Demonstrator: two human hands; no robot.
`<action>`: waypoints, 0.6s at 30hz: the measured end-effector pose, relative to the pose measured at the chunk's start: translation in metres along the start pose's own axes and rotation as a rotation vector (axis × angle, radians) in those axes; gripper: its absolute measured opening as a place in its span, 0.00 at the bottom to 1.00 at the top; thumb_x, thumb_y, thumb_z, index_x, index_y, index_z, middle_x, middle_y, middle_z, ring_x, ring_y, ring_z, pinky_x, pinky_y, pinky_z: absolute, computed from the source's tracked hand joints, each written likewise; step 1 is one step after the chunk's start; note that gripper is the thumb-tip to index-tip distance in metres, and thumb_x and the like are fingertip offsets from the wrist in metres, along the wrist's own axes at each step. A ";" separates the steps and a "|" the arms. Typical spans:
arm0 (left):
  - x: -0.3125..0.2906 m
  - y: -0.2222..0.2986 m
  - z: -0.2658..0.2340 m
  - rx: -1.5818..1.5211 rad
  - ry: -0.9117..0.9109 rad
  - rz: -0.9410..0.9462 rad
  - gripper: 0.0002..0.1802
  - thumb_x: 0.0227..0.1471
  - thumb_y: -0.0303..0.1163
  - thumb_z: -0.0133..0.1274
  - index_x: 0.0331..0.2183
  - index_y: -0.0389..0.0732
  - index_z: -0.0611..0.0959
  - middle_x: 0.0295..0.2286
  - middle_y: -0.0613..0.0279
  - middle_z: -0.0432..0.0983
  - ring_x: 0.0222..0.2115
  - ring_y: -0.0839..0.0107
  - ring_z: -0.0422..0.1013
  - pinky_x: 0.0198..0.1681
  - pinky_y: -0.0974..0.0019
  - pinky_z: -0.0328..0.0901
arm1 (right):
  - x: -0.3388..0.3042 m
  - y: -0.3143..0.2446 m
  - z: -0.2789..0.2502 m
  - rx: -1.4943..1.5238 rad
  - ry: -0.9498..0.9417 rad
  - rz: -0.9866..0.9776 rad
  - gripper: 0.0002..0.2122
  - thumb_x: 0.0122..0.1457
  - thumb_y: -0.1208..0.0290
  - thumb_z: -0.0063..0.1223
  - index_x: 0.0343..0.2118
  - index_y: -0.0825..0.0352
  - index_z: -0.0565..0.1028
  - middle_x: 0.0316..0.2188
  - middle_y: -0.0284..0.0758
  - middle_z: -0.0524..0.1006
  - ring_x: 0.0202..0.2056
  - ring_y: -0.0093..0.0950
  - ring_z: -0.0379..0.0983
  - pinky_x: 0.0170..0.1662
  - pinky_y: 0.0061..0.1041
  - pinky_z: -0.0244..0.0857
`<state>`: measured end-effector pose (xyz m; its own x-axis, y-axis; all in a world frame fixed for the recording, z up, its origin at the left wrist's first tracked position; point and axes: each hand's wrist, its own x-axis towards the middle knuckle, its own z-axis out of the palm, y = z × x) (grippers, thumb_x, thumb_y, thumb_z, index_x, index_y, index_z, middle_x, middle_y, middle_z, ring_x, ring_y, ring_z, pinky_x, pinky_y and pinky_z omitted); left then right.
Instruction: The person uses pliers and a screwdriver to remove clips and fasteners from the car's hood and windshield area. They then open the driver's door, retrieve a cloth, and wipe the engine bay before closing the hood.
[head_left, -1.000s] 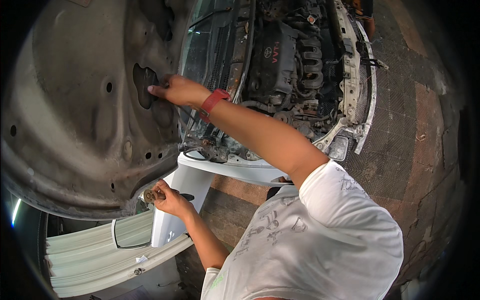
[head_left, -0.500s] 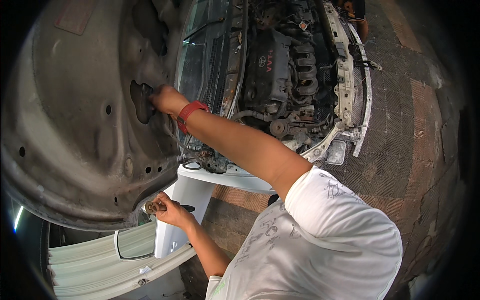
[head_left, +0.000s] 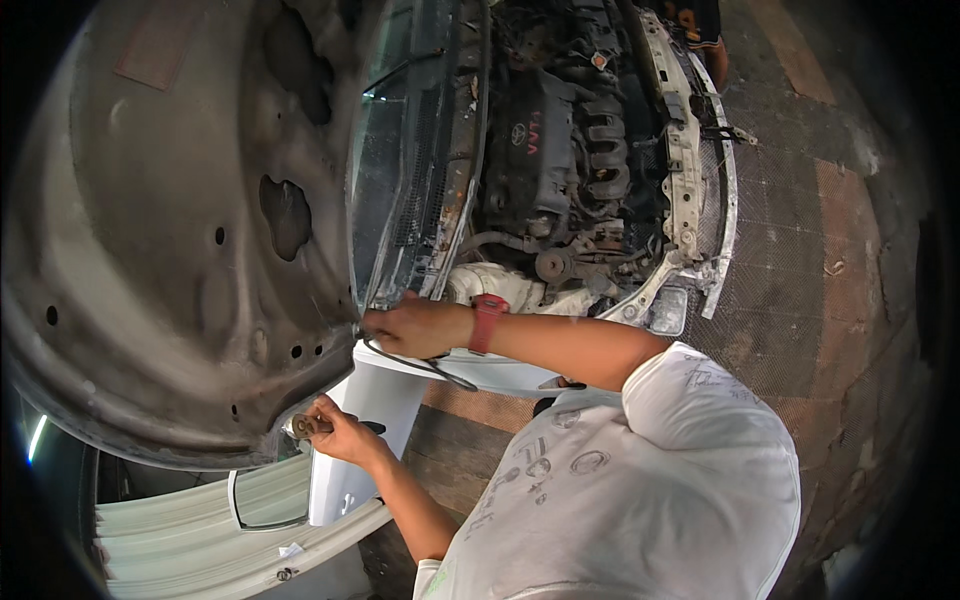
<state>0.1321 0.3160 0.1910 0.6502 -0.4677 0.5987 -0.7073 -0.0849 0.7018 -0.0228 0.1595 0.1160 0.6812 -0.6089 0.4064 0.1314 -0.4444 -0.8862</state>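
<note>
My right hand (head_left: 415,326), with a red watch on its wrist, is closed on a thin dark hose (head_left: 425,367) beside the lower corner of the raised hood (head_left: 170,250). One end of the hose hangs in a loose curve over the white fender (head_left: 385,385). Below it, my left hand (head_left: 345,432) grips a ratchet wrench (head_left: 305,426), its rounded metal head showing beyond my fingers at the hood's edge. The irregular cutout (head_left: 286,220) in the hood's underside is uncovered.
An engine bay (head_left: 545,150) lies right of the windshield (head_left: 385,150), with a bare front frame (head_left: 685,190) beyond it. Part of another person (head_left: 712,40) shows at the top right. A white panel with ridged surface (head_left: 190,530) stands at the lower left. Patterned matting (head_left: 780,230) covers the floor.
My right hand has moved from the hood's cutout down to the hood's corner, and the loose hose now hangs over the fender. My left hand stays nearly in place with the ratchet wrench.
</note>
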 end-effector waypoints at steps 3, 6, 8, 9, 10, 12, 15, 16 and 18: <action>0.000 -0.002 -0.003 -0.022 -0.011 -0.035 0.19 0.66 0.42 0.60 0.31 0.35 0.76 0.26 0.71 0.65 0.28 0.75 0.58 0.34 0.67 0.55 | -0.056 0.033 0.001 0.042 0.103 0.205 0.15 0.64 0.65 0.47 0.49 0.67 0.75 0.26 0.49 0.79 0.35 0.50 0.78 0.47 0.49 0.66; -0.001 -0.006 -0.002 -0.026 0.000 -0.012 0.19 0.66 0.41 0.59 0.31 0.37 0.76 0.24 0.73 0.64 0.25 0.78 0.55 0.29 0.69 0.52 | -0.122 0.039 0.003 -0.179 -0.031 0.112 0.15 0.62 0.67 0.49 0.49 0.68 0.74 0.25 0.49 0.77 0.34 0.52 0.76 0.45 0.48 0.68; -0.003 0.011 0.005 -0.044 0.014 -0.020 0.16 0.66 0.38 0.59 0.30 0.37 0.76 0.23 0.74 0.63 0.23 0.81 0.53 0.26 0.71 0.49 | -0.164 0.044 0.000 -0.148 -0.019 0.098 0.14 0.61 0.68 0.49 0.47 0.69 0.74 0.24 0.49 0.76 0.33 0.53 0.75 0.45 0.48 0.69; -0.006 0.013 0.005 -0.048 0.023 -0.028 0.16 0.66 0.36 0.59 0.30 0.37 0.75 0.23 0.74 0.62 0.22 0.82 0.52 0.25 0.71 0.47 | -0.180 0.052 0.001 -0.140 0.144 0.184 0.12 0.63 0.68 0.48 0.45 0.69 0.73 0.25 0.50 0.77 0.32 0.53 0.76 0.42 0.49 0.69; -0.005 0.010 0.006 -0.070 0.008 -0.062 0.15 0.66 0.36 0.59 0.30 0.38 0.76 0.22 0.75 0.62 0.21 0.83 0.51 0.24 0.72 0.46 | -0.194 0.063 -0.002 -0.139 0.314 0.268 0.11 0.64 0.67 0.48 0.44 0.69 0.73 0.26 0.52 0.77 0.32 0.54 0.76 0.40 0.50 0.69; 0.000 -0.007 -0.006 -0.088 -0.002 -0.142 0.14 0.66 0.35 0.59 0.30 0.38 0.76 0.21 0.76 0.61 0.19 0.84 0.50 0.22 0.72 0.44 | -0.207 0.074 -0.007 -0.069 0.611 0.408 0.09 0.66 0.68 0.47 0.41 0.70 0.72 0.27 0.54 0.77 0.31 0.55 0.76 0.37 0.49 0.69; 0.000 0.000 -0.002 -0.090 0.004 -0.137 0.14 0.65 0.37 0.60 0.31 0.39 0.78 0.20 0.77 0.61 0.18 0.85 0.50 0.21 0.72 0.43 | -0.211 0.095 -0.030 -0.121 0.897 0.596 0.09 0.68 0.69 0.46 0.40 0.71 0.70 0.28 0.56 0.76 0.33 0.57 0.75 0.36 0.47 0.68; 0.000 0.004 -0.002 -0.101 -0.007 -0.152 0.15 0.65 0.39 0.61 0.32 0.39 0.79 0.20 0.77 0.61 0.18 0.85 0.50 0.21 0.72 0.44 | -0.210 0.112 -0.036 -0.107 1.001 0.584 0.09 0.68 0.69 0.46 0.39 0.72 0.70 0.28 0.57 0.76 0.32 0.57 0.75 0.36 0.47 0.68; -0.002 0.012 -0.007 -0.080 -0.049 -0.173 0.16 0.65 0.41 0.61 0.35 0.38 0.80 0.19 0.77 0.60 0.17 0.85 0.50 0.20 0.72 0.44 | -0.210 0.144 -0.044 -0.060 1.130 0.642 0.11 0.68 0.67 0.47 0.39 0.73 0.71 0.29 0.56 0.77 0.32 0.56 0.75 0.37 0.46 0.68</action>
<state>0.1239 0.3221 0.2009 0.7444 -0.4949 0.4484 -0.5608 -0.0986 0.8221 -0.1789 0.1943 -0.0871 -0.3738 -0.9225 -0.0963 -0.0422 0.1206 -0.9918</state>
